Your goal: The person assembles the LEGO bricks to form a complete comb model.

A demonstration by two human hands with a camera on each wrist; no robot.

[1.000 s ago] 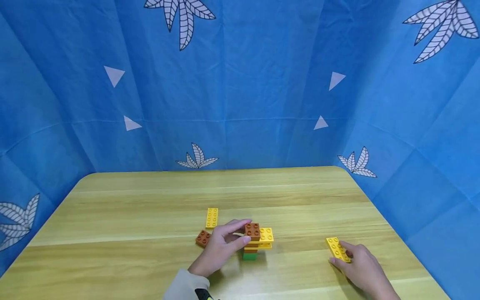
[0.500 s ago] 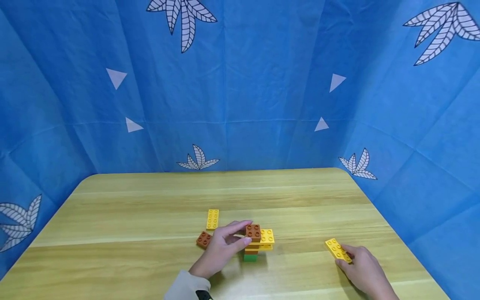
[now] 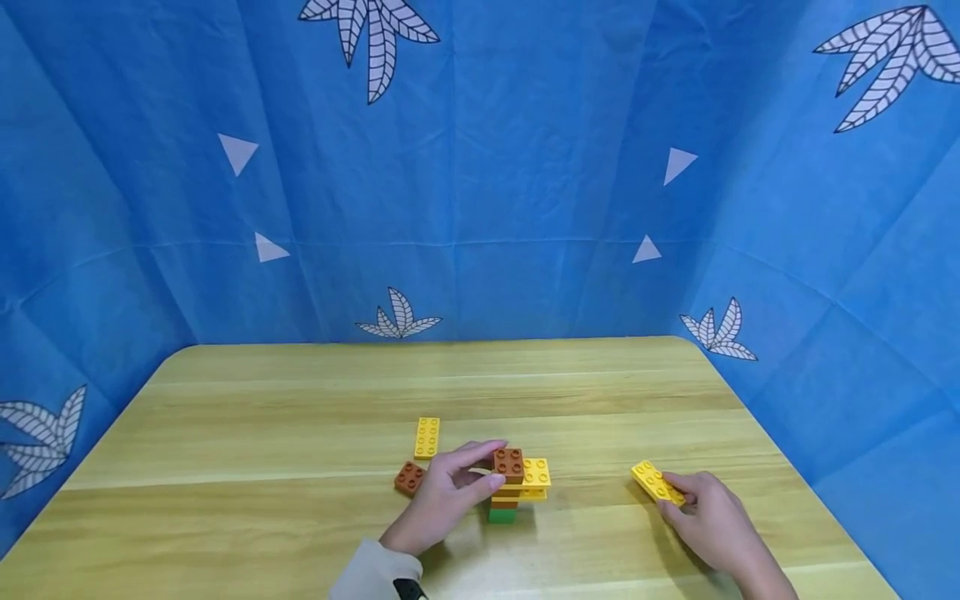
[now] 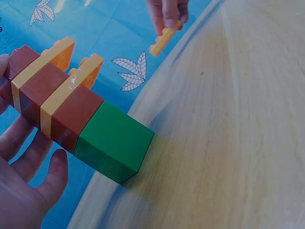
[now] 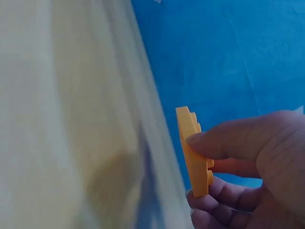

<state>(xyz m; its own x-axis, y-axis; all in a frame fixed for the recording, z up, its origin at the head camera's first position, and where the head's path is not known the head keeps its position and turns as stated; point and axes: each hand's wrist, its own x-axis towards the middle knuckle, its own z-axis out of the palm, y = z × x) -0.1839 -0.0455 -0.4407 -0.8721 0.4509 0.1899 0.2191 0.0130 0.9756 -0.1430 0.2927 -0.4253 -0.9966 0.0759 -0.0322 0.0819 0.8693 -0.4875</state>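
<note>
Yellow brick (image 3: 656,482) in right hand (image 3: 707,518), left hand (image 3: 442,497) apparently around brick stack (image 3: 507,490)

The left hand (image 3: 442,492) grips between parted thumb (image 3: 483,487) and forefinger (image 3: 478,451). The right hand (image 3: 707,512) pinches nearer the table's (image 3: 600,400) right edge.

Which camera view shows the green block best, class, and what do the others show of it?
The left wrist view: the green block appears large there, uncovered, with its sides plainly visible. The head view shows it small, at the bottom of the stack. The right wrist view does not show it.
</note>
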